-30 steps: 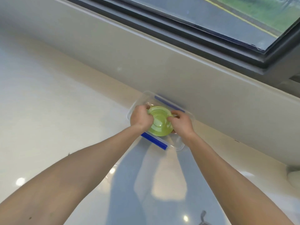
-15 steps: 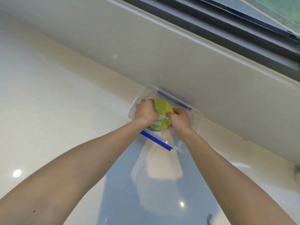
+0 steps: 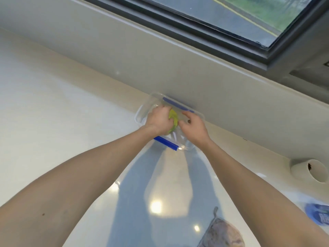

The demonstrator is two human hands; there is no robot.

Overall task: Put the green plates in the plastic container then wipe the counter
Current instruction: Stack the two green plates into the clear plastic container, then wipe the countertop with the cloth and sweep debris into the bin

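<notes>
A clear plastic container [image 3: 144, 111] with blue side clips stands on the glossy white counter [image 3: 53, 122] against the back wall. Inside it sit the green plates [image 3: 173, 117], mostly hidden between my hands. My left hand [image 3: 157, 121] lies over the left side of the plates with its fingers curled on them. Just to their right, my right hand [image 3: 193, 126] hovers inside the container with its fingers bent and apart; whether it touches the plates is unclear.
A grey-pink cloth [image 3: 222, 234] lies on the counter near the bottom edge. A white roll [image 3: 309, 171] lies at the right by the wall, and a blue object [image 3: 318, 213] sits at the far right. A dark-framed window [image 3: 231, 20] runs above the wall.
The plates have gone lower into the container and are now mostly covered by my hands. My right hand has come off their rim and its fingers have loosened.
</notes>
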